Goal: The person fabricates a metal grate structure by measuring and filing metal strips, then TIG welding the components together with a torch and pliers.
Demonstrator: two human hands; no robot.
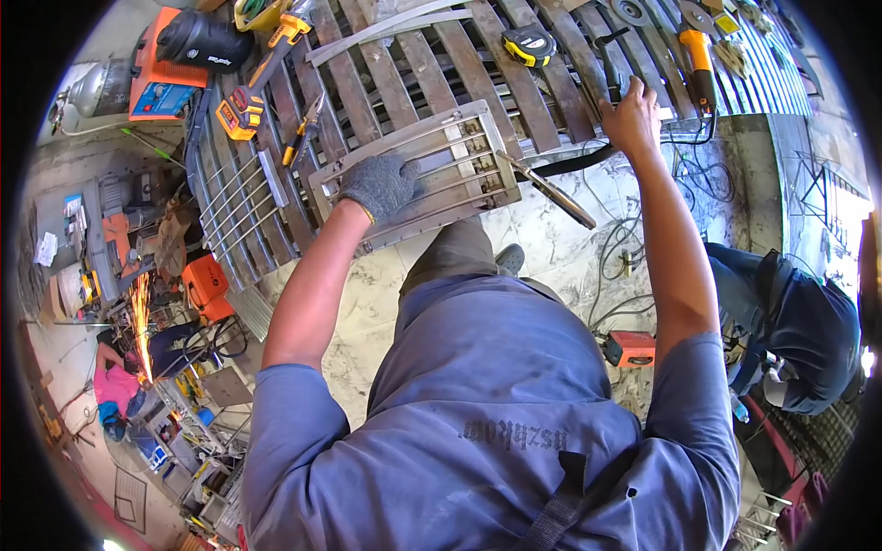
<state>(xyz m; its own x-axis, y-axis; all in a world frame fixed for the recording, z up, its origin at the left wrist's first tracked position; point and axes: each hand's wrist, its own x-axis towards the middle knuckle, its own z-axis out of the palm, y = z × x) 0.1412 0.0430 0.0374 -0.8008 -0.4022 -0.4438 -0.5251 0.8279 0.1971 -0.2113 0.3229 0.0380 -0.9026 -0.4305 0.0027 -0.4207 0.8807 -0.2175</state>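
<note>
A rectangular metal frame with several thin bars (450, 161) lies at the near edge of the slatted metal workbench (450, 55). My left hand (378, 186), in a grey glove, rests on the frame's left part; its fingers are partly hidden. A long, narrow metal tool (556, 197) sticks out from the frame's right end past the bench edge. My bare right hand (632, 119) is closed around the lower end of a black welding torch (610, 72) over the bench's right part. A thick black cable (574, 163) runs below that hand.
A tape measure (529, 45), pliers (303, 131), a yellow cordless tool (262, 73) and an angle grinder (698, 60) lie on the bench. An orange machine (165, 69) stands at left. One person (119, 381) works near flying sparks; another (790, 321) bends at right. Cables trail across the floor.
</note>
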